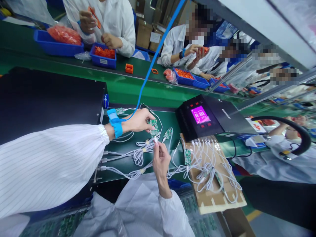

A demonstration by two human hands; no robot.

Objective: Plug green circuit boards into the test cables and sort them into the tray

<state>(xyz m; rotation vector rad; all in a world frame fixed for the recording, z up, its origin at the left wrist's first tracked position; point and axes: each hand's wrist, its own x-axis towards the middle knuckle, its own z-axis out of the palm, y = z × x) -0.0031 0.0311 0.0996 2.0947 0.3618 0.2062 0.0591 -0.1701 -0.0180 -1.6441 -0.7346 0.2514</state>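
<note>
Between the fingers of my left hand (pixel 140 121) is a green circuit board (pixel 154 127), gripped by its edges. My right hand (pixel 161 158) pinches a white cable plug (pixel 155 139) at the board's lower end; whether it is fully seated I cannot tell. A blue wrist strap (pixel 115 123) with a blue cord circles my left wrist. Bundled white cables (pixel 139 154) lie on the green bench just below the board. Close by on the right sits another circuit board (pixel 168 133) with a cable at its end. One more small board (pixel 119 111) lies behind my left wrist.
A black tester with a lit magenta screen (pixel 200 114) stands to the right. Before it, a cardboard sheet (pixel 212 197) carries tangled white cables and boards. A large black box (pixel 51 102) fills the left. Across the bench, co-workers handle orange parts near blue bins (pixel 58 47).
</note>
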